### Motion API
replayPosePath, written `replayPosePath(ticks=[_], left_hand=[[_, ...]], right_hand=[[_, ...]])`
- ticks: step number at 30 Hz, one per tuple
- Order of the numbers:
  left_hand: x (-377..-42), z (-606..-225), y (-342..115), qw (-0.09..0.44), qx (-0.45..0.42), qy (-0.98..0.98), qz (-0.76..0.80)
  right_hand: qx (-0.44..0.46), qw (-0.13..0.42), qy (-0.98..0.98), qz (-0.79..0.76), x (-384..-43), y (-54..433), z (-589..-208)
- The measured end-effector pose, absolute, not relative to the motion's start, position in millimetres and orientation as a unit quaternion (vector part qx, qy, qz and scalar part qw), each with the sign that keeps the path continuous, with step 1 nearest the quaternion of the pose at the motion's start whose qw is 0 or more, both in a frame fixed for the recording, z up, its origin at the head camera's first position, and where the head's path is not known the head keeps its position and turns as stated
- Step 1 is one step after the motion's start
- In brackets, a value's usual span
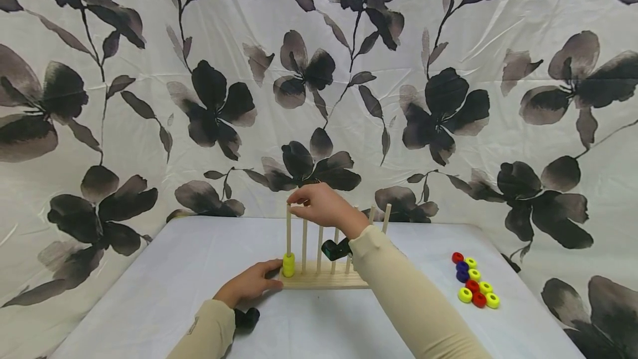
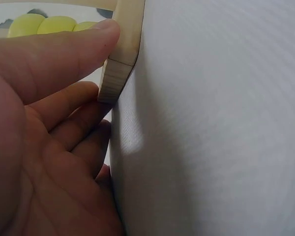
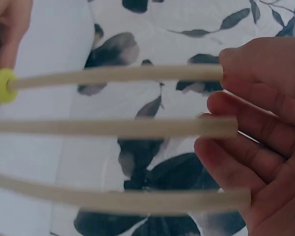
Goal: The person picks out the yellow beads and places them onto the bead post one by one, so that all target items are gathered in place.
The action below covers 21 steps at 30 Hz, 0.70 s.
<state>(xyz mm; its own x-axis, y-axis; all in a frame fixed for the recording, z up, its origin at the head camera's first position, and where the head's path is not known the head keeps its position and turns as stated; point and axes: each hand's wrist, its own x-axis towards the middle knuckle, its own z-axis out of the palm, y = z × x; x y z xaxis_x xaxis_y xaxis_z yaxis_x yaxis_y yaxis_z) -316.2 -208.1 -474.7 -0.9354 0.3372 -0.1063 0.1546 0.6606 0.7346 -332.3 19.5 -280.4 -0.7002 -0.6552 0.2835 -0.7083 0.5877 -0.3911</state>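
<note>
A wooden peg stand [image 1: 326, 280] with several upright pegs sits on the table. Yellow rings [image 1: 288, 266] are stacked at the foot of its leftmost peg [image 1: 288, 231]. My left hand [image 1: 253, 282] grips the left end of the base. In the left wrist view its thumb [image 2: 64, 56] presses one side of the wood, with fingers behind the other. My right hand [image 1: 324, 209] is at the top of the leftmost peg. In the right wrist view, its fingertips [image 3: 228, 55] are right at that peg's tip, the other fingers loosely bent, and no ring shows among them.
On the right side of the white table [image 1: 199, 248] lies a group of loose rings: red [image 1: 457, 257], dark blue [image 1: 462, 276] and yellow [image 1: 492, 300]. A flower-patterned cloth [image 1: 319, 115] hangs behind the table. My right forearm [image 1: 413, 298] crosses in front of the stand's right end.
</note>
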Motion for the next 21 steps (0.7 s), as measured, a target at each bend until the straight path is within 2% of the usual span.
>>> replayPosePath(ticks=[10, 21], left_hand=[[-315, -477, -204, 0.108, 0.13, 0.909, 0.381], [-313, -472, -201, 0.114, 0.109, 0.908, 0.387]], right_hand=[[0.387, 0.096, -0.888, 0.229, -329, 52, -275], [0.353, 0.094, -0.902, 0.229, -326, 97, -276]])
